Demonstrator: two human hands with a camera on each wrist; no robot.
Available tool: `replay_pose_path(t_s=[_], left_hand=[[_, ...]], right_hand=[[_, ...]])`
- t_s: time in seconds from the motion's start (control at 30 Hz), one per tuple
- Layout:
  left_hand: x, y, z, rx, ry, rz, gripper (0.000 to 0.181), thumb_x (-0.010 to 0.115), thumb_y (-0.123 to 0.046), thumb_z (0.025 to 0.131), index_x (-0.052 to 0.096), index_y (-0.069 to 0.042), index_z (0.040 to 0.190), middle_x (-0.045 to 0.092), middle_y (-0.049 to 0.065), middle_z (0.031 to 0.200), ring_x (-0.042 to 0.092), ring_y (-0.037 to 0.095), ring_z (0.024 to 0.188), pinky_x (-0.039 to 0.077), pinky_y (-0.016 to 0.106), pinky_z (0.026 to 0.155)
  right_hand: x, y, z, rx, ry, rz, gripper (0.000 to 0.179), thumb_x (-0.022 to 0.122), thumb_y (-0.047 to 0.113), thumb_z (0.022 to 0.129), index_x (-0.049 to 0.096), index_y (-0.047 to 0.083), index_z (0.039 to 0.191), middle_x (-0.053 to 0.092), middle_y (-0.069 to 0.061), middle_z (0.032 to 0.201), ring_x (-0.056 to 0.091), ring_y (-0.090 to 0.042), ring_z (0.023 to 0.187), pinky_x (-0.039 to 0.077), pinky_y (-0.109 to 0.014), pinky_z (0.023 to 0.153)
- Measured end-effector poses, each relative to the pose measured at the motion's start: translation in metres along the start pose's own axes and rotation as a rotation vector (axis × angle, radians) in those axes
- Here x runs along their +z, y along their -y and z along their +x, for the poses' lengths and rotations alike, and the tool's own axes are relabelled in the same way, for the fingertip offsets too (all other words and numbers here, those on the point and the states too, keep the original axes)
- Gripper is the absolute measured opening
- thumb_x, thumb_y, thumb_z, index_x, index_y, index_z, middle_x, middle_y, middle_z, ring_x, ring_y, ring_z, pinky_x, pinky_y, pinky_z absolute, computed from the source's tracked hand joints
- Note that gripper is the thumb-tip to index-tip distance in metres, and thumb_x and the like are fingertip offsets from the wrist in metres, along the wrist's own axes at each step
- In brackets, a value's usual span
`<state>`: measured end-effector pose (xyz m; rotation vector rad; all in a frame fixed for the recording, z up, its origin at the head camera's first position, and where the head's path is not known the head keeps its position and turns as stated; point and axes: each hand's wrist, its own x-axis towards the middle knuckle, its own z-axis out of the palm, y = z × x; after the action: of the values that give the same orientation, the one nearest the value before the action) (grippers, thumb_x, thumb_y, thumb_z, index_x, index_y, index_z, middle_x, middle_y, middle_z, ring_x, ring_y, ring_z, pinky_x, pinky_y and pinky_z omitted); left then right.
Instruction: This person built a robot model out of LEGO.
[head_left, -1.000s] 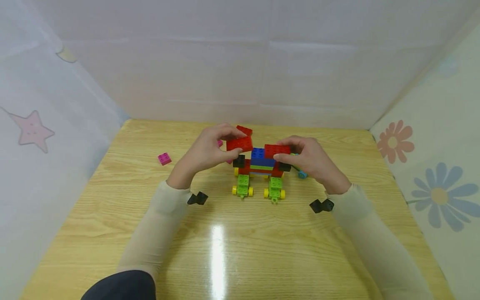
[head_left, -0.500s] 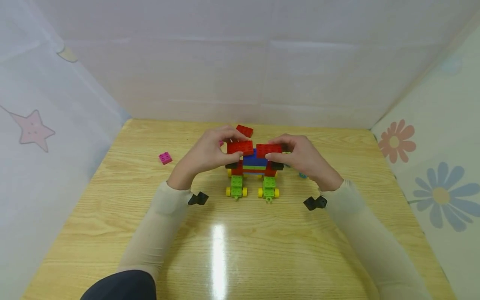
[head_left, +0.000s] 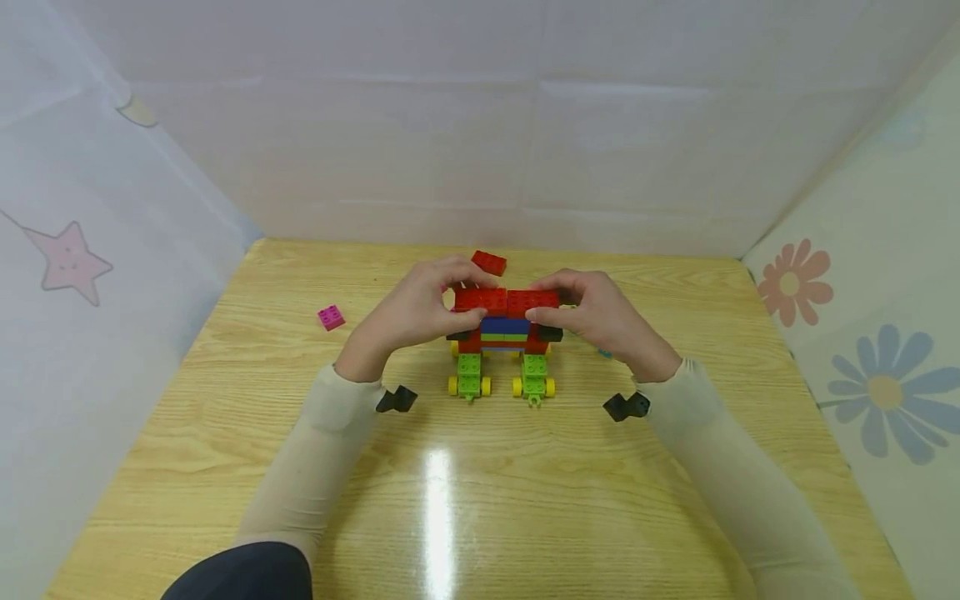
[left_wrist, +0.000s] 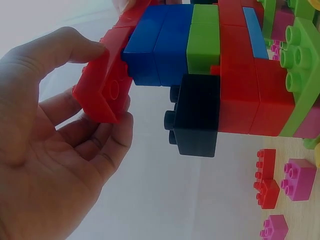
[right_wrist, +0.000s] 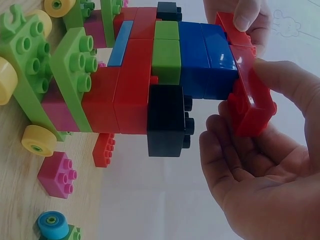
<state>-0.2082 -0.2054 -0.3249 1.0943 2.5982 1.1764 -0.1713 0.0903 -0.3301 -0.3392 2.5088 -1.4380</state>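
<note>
My left hand (head_left: 427, 304) pinches a red brick (left_wrist: 106, 75) between thumb and fingers. A second red brick (right_wrist: 250, 90) is gripped the same way by my right hand (head_left: 600, 312). Both bricks lie end to end on top of a blue layer (left_wrist: 172, 45) of a built toy, their outer ends jutting past it. Below the blue come green bricks (right_wrist: 166, 52), red bricks (right_wrist: 132, 85) and a black brick (left_wrist: 197, 115) on each side. The toy stands on two green wheeled bases (head_left: 469, 377) with yellow wheels (head_left: 551, 387).
A loose red brick (head_left: 489, 262) lies behind the toy. To the left is a pink brick (head_left: 331, 317), and another pink brick (right_wrist: 57, 174) shows in the right wrist view. A blue wheel (right_wrist: 52, 225) on a green piece lies at the right. A white cloth wall (head_left: 390, 167) backs the table.
The right hand has moved left, bringing its red brick up against the left hand's brick. The toy has shifted slightly left, and both red bricks now line up across its top.
</note>
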Motion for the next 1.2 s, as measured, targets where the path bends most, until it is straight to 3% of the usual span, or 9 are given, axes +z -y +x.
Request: replay_pose_path(t_s=[0.23, 0.47, 0.6, 0.87, 1.2], left_hand=[[-0.001, 0.0, 0.0, -0.017, 0.014, -0.014, 0.038, 0.081, -0.018, 0.1, 0.078, -0.017, 0.138, 0.075, 0.002, 0.126, 0.062, 0.025, 0.111, 0.055, 0.047, 0.102], [-0.001, 0.001, -0.001, -0.012, 0.016, 0.0, 0.038, 0.08, -0.017, 0.1, 0.077, -0.016, 0.138, 0.075, 0.002, 0.127, 0.062, 0.025, 0.111, 0.056, 0.047, 0.103], [-0.001, 0.002, -0.001, -0.001, 0.014, 0.001, 0.038, 0.08, -0.016, 0.099, 0.077, -0.015, 0.137, 0.075, 0.002, 0.125, 0.062, 0.024, 0.109, 0.056, 0.045, 0.099], [0.0, 0.003, -0.001, 0.036, 0.008, -0.008, 0.036, 0.081, -0.015, 0.099, 0.077, -0.014, 0.134, 0.076, 0.002, 0.124, 0.063, 0.022, 0.106, 0.057, 0.042, 0.094], [-0.001, 0.001, -0.003, 0.005, 0.01, -0.001, 0.04, 0.081, -0.016, 0.099, 0.076, -0.014, 0.138, 0.076, 0.001, 0.128, 0.065, 0.022, 0.108, 0.058, 0.047, 0.101]], right_hand=[[-0.001, 0.002, 0.001, -0.001, 0.012, -0.026, 0.039, 0.084, 0.034, 0.103, 0.077, 0.018, 0.139, 0.077, -0.006, 0.132, 0.072, -0.028, 0.12, 0.057, -0.045, 0.101], [0.001, 0.006, 0.005, -0.018, 0.016, -0.099, 0.048, 0.084, 0.036, 0.102, 0.074, 0.017, 0.145, 0.072, -0.004, 0.142, 0.065, -0.032, 0.133, 0.057, -0.054, 0.11], [0.007, 0.013, 0.008, -0.055, -0.007, -0.114, 0.05, 0.085, 0.038, 0.101, 0.074, 0.017, 0.145, 0.074, -0.003, 0.142, 0.065, -0.03, 0.133, 0.059, -0.055, 0.11], [0.017, 0.023, 0.012, -0.091, -0.007, -0.06, 0.042, 0.087, 0.037, 0.1, 0.078, 0.02, 0.138, 0.076, 0.0, 0.138, 0.071, -0.025, 0.127, 0.063, -0.05, 0.109], [0.021, 0.024, 0.014, -0.097, -0.004, -0.025, 0.037, 0.088, 0.034, 0.1, 0.081, 0.021, 0.133, 0.077, -0.001, 0.134, 0.073, -0.024, 0.12, 0.064, -0.047, 0.104]])
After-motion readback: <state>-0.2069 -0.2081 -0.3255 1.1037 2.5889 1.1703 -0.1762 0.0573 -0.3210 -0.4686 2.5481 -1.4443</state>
